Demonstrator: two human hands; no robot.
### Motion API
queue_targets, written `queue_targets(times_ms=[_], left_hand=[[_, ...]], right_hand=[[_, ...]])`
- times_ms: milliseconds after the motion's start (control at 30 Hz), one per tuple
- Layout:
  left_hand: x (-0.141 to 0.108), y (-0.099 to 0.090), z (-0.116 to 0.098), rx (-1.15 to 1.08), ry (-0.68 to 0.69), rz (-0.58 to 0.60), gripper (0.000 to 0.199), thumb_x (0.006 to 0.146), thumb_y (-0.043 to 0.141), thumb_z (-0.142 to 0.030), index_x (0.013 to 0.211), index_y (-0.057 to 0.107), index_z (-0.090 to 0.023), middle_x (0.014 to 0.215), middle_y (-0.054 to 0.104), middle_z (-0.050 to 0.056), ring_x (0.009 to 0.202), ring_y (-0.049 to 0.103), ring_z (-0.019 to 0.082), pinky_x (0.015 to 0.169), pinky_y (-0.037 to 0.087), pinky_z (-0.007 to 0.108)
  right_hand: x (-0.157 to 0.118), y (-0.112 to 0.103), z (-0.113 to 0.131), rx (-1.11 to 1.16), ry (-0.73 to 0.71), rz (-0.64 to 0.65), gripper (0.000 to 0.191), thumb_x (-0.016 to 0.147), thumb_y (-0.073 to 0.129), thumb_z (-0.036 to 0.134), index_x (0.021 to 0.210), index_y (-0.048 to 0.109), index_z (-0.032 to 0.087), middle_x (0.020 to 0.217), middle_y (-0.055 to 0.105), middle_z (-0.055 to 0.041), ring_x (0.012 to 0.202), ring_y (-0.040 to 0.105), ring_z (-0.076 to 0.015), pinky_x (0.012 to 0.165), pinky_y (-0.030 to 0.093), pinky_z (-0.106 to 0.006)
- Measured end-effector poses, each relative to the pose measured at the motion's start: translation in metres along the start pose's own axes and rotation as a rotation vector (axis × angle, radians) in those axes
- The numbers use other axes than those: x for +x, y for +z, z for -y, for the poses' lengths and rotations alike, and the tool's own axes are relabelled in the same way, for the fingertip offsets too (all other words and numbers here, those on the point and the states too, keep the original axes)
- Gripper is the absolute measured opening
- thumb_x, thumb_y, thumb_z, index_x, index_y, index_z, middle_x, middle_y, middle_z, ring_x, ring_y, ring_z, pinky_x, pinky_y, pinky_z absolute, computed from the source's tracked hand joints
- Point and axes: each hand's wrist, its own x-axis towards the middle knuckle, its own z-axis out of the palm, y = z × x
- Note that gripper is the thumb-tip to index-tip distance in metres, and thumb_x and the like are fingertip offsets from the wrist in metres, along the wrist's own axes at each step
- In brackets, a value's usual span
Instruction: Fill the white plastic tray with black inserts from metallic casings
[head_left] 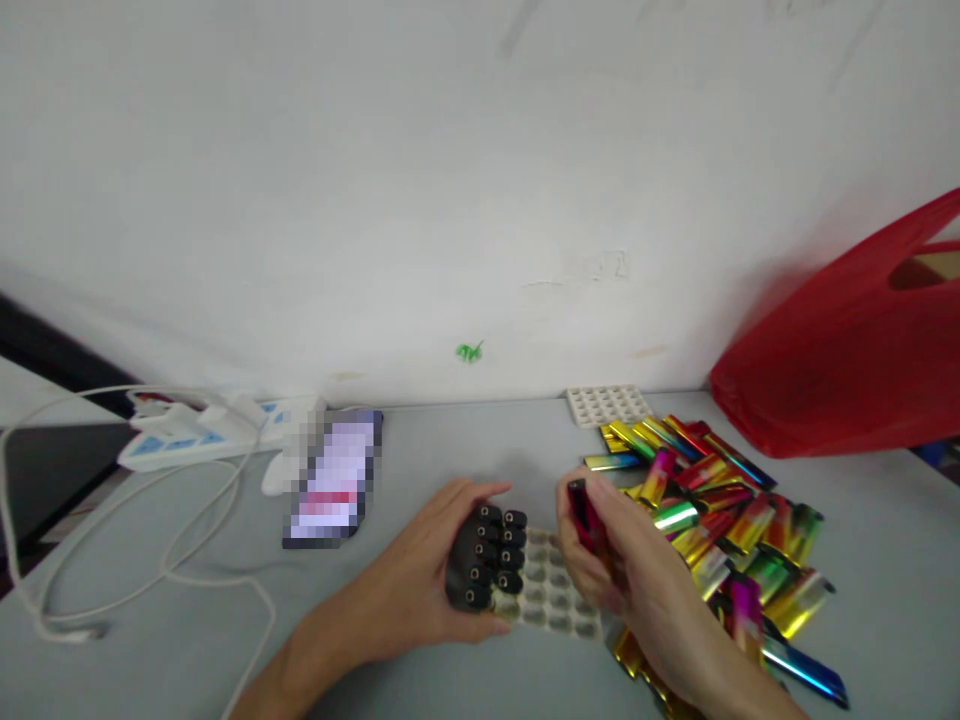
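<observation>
Curling around the pale tray (559, 590), your left hand (420, 570) stays apart from your right (626, 560), whose fingers clamp a dark-ended tube (589, 520).

On our flat grey table (450, 440) we have a pale dimpled plastic tray (556, 602), left of a heap of shiny multicoloured tubes (750, 525) and right of a dark rectangular phone (335, 480). Behind the heap lies a pale gridded tray (609, 405), left of a red bag (847, 350).

Right hand (626, 560) gripping shiny red tube (589, 520).
</observation>
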Motion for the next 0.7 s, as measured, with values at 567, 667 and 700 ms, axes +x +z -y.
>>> queue_targets(times_ms=[567, 667, 700], left_hand=[[0.002, 0.0, -0.003, -0.004, 0.02, -0.015, 0.099, 0.08, 0.101, -0.041, 0.161, 0.046, -0.036, 0.143, 0.063, 0.009, 0.131, 0.066, 0.035, 0.114, 0.055, 0.049], [0.002, 0.001, -0.002, -0.012, 0.022, -0.008, 0.101, 0.08, 0.101, -0.037, 0.163, 0.043, -0.037, 0.145, 0.063, 0.008, 0.134, 0.064, 0.035, 0.118, 0.052, 0.05], [0.002, 0.001, -0.001, -0.012, 0.026, -0.008, 0.102, 0.079, 0.102, -0.036, 0.163, 0.043, -0.037, 0.146, 0.063, 0.008, 0.136, 0.063, 0.035, 0.12, 0.051, 0.05]], right_hand=[[-0.015, 0.002, 0.009, -0.44, -0.278, 0.3, 0.015, 0.093, 0.09, 0.034, 0.106, 0.095, 0.028, 0.086, 0.076, -0.0049, 0.073, 0.061, -0.0175, 0.065, 0.045, -0.033], [-0.013, 0.005, 0.003, -0.596, -0.325, 0.341, 0.021, 0.095, 0.086, 0.026, 0.114, 0.093, 0.032, 0.1, 0.081, -0.0046, 0.072, 0.064, -0.0161, 0.066, 0.05, -0.031], [-0.012, 0.004, 0.001, -0.634, -0.347, 0.359, 0.024, 0.096, 0.085, 0.024, 0.117, 0.092, 0.033, 0.104, 0.082, -0.0043, 0.073, 0.065, -0.0157, 0.068, 0.052, -0.03]])
